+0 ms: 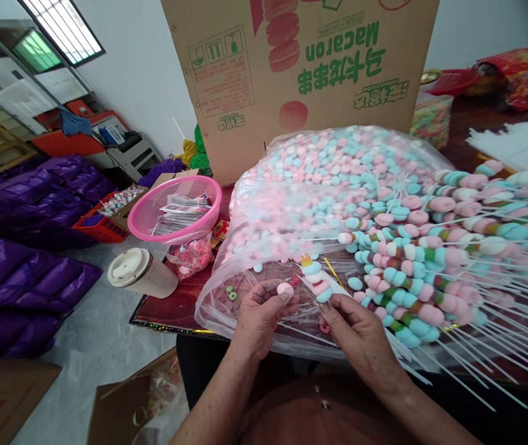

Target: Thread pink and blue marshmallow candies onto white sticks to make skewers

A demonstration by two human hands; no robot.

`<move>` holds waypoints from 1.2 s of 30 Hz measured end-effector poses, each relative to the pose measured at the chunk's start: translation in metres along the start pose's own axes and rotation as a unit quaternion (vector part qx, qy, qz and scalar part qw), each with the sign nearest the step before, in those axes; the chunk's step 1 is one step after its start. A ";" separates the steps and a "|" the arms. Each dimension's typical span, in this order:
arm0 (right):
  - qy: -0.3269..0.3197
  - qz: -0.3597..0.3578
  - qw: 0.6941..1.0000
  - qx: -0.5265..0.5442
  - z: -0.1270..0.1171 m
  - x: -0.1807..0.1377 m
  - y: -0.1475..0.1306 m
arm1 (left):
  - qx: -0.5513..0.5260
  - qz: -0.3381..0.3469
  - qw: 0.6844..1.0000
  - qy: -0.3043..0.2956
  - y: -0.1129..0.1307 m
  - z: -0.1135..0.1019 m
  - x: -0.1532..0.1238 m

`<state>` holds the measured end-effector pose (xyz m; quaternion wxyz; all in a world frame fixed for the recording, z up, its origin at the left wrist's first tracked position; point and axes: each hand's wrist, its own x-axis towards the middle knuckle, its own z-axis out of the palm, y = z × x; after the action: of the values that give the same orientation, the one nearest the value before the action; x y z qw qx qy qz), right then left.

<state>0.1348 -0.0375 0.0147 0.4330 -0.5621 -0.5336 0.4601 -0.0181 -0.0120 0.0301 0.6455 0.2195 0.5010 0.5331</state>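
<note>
Between the thumb and fingers of my left hand [264, 312] is a pink marshmallow [285, 290]. A small red candy ring [295, 281] shows beside those fingers. My right hand [359, 327] pinches a marshmallow skewer [316, 279], stacked in blue, white and pink with a yellow crown-shaped piece at its top. Its stick is mostly hidden by my hand. The two hands are close together but apart. Beyond them lies a large clear plastic bag [287, 210] full of loose pink, white and blue marshmallows. Finished-looking marshmallow skewers [412, 290] are piled to the right, on white sticks.
A pink basket [136, 216] with printed packets stands at the left, near a lidded cup [164, 278] and a small bag of red candies [194, 254]. A big cardboard box [264, 123] rises behind. White sticks [519, 145] lie at the far right. Green candy rings [232, 295] sit near my left hand.
</note>
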 end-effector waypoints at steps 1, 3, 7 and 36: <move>-0.006 -0.016 0.999 -0.029 -0.002 -0.002 -0.001 | 0.001 0.006 1.000 0.004 0.002 -0.001 0.001; -0.031 -0.058 0.993 -0.100 -0.007 -0.008 -0.004 | 0.010 0.021 1.000 0.016 0.005 -0.003 0.002; -0.077 -0.132 0.969 -0.192 -0.011 -0.018 -0.002 | 0.030 0.066 0.996 0.050 0.011 -0.008 0.005; -0.135 -0.080 0.938 -0.310 0.010 -0.017 0.002 | 0.015 0.059 0.995 0.076 0.004 -0.019 0.016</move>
<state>0.1248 -0.0547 0.0120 0.1967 -0.5565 -0.7463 0.3078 -0.0379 -0.0013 0.0192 0.5695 0.2174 0.5430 0.5775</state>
